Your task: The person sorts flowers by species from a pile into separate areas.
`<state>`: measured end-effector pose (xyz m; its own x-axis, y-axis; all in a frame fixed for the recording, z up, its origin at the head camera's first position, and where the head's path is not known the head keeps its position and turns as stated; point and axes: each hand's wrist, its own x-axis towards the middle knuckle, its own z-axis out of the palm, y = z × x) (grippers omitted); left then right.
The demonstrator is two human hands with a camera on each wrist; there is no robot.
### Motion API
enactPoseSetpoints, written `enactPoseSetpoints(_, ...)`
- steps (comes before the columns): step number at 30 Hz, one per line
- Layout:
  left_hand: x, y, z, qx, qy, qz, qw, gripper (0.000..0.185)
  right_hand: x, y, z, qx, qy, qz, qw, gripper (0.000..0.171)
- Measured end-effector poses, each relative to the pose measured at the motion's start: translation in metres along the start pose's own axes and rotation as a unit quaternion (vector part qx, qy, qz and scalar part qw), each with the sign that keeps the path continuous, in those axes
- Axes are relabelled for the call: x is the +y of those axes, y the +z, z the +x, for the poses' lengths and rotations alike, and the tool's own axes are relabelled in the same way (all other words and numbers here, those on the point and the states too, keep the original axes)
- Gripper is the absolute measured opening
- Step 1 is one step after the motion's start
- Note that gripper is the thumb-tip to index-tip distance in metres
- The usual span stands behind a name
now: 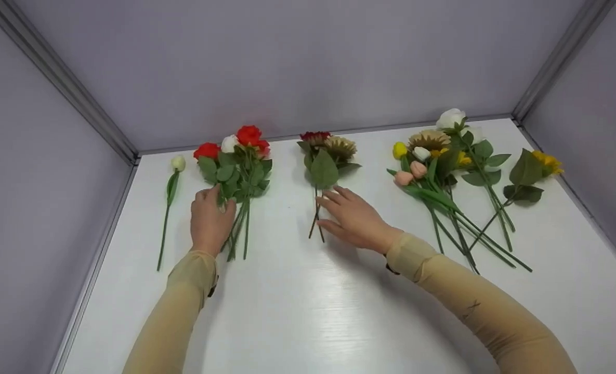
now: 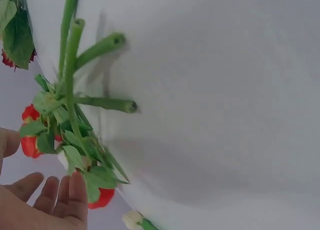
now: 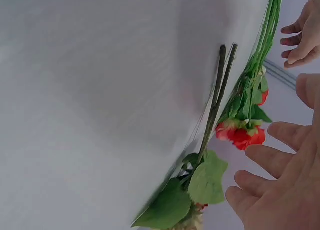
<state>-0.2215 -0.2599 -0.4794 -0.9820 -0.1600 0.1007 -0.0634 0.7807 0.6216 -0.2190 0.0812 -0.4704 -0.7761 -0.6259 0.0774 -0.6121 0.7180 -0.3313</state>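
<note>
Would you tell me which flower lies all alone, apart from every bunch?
The single white bud at the far left, outside the left hand; the others lie grouped.

My head cam looks fwd and down over the glossy white tabletop (image 1: 297, 311) from above, wide view. L wrist cam sits low and close, facing the bunch of red fabric roses with green stems (image 2: 70, 115). R wrist cam, equally close, shares that bunch (image 3: 250, 104) w/ both.
</note>
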Motion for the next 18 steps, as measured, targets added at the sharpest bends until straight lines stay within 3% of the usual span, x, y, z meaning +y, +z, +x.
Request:
enactPoseSetpoints(4,0.026,0.013,-0.005,-0.001,0.085,0.03,0.9959,0.066,0.028,-0.016,-0.009,0.074,0.033,0.014,0.997,0.05)
enactPoseSetpoints(8,0.059,0.03,-0.018,-0.033,0.18,0.076,0.9801,0.071,0.061,-0.034,-0.023,0.145,0.081,0.052,0.985,0.039)
enactPoseSetpoints(13,0.098,0.051,-0.037,-0.081,0.303,0.144,0.9385,0.075,0.101,-0.06,-0.048,0.205,0.156,0.085,0.963,0.033)
enactPoseSetpoints(18,0.132,0.07,-0.054,-0.113,0.4,0.173,0.8929,0.077,0.139,-0.082,-0.078,0.227,0.206,0.066,0.95,0.032)
